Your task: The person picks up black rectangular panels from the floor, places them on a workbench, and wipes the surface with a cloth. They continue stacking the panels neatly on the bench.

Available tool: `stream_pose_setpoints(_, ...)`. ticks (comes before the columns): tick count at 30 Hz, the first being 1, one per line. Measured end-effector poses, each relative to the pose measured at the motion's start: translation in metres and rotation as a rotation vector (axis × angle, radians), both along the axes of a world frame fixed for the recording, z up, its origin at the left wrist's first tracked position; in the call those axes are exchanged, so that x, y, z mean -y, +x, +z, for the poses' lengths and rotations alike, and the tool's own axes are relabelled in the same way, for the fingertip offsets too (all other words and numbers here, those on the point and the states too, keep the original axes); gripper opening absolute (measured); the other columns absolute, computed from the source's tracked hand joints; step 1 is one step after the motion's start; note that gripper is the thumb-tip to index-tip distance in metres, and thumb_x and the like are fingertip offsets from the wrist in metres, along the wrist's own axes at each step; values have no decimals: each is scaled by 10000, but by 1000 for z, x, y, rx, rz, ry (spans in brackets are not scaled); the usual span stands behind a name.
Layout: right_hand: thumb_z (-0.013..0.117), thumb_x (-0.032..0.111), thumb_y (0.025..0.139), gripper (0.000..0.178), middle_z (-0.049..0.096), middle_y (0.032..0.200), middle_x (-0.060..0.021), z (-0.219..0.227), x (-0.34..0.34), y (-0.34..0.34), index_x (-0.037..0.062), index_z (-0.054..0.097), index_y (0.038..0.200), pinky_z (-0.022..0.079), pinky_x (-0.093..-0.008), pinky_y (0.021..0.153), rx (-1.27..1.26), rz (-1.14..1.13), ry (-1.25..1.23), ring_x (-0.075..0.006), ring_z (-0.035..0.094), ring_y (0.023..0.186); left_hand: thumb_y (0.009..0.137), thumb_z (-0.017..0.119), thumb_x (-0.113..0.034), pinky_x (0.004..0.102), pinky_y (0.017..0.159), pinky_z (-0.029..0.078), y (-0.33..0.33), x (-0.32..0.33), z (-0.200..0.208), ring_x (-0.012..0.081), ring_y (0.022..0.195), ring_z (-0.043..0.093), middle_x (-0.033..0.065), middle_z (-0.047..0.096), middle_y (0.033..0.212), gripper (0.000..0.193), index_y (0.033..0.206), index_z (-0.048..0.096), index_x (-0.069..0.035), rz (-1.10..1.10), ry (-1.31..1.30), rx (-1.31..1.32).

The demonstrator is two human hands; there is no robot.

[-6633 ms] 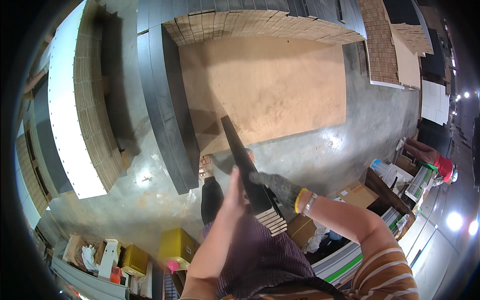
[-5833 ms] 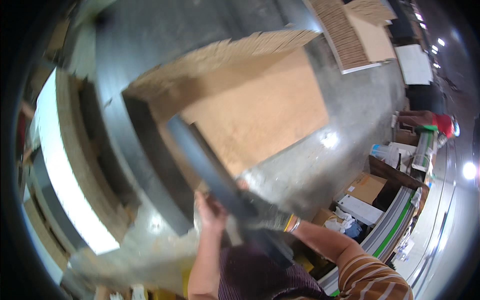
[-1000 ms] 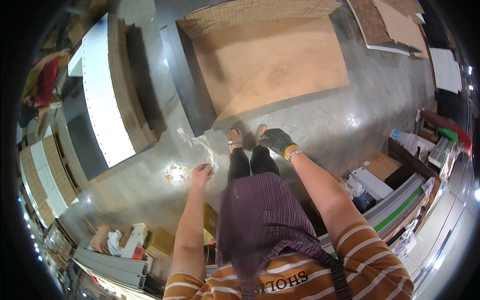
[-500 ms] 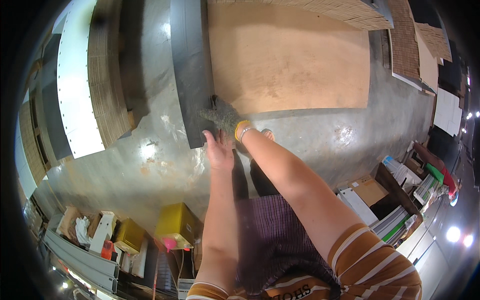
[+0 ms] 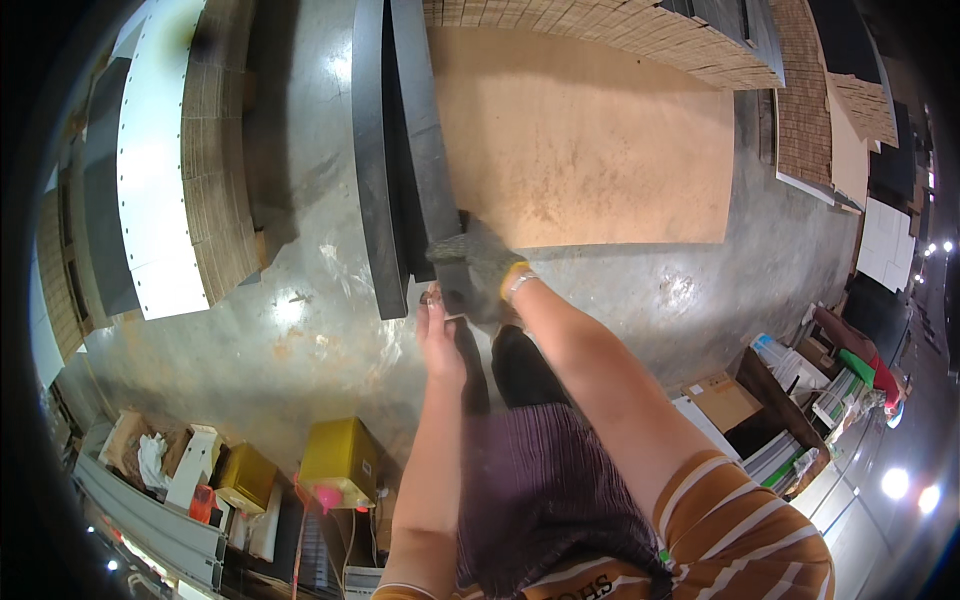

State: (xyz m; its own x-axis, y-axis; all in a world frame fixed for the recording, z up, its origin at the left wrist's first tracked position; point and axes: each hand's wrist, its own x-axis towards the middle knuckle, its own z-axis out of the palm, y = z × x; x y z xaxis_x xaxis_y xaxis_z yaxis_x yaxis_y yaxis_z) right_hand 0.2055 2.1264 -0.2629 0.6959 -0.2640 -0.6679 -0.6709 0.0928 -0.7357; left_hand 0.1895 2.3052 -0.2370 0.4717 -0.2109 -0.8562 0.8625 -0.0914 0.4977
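Note:
Two long black boards lie side by side, with a dark gap between them. The left black board (image 5: 372,190) rests near the concrete floor. Tilted up beside it, the right black board (image 5: 425,130) overlaps the left edge of a tan sheet (image 5: 590,140). My right hand (image 5: 478,262), in a dark grey glove with a yellow cuff, is closed round the near end of the right board. My bare left hand (image 5: 440,338) is at that same end, its fingers bent up against the lower corner; its fingertips are partly hidden.
Stacked brown-edged panels (image 5: 215,160) with a white face stand at the left. More stacked boards (image 5: 640,35) border the tan sheet's far side. Behind me sit a yellow tin (image 5: 340,460), a grey rail (image 5: 150,520) and a cardboard box (image 5: 722,400).
The black boards, together before, now stand apart at the near end. My right hand has moved right and nearer with one board. My left hand's fingers have closed in at its end.

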Motion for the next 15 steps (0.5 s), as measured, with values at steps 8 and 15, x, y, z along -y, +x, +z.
stream_pose_setpoints(8,690,214,878,369,705,1113,-112,165,5,-147,17,657,1188,547,-349,883,-37,102,-180,-262,674,1031,941,656,-256,428,1125,349,-15,77,101,268,1355,445,121,446,1508,791,1590,247,-62,-113,-411,-50)
stream_pose_setpoints(15,621,146,916,462,667,1262,-134,239,45,-178,52,559,1364,511,-381,997,-64,722,-345,-264,637,1156,931,648,-362,403,1003,444,-54,92,123,227,1211,537,81,574,1306,570,1407,472,-102,-79,-251,-528)
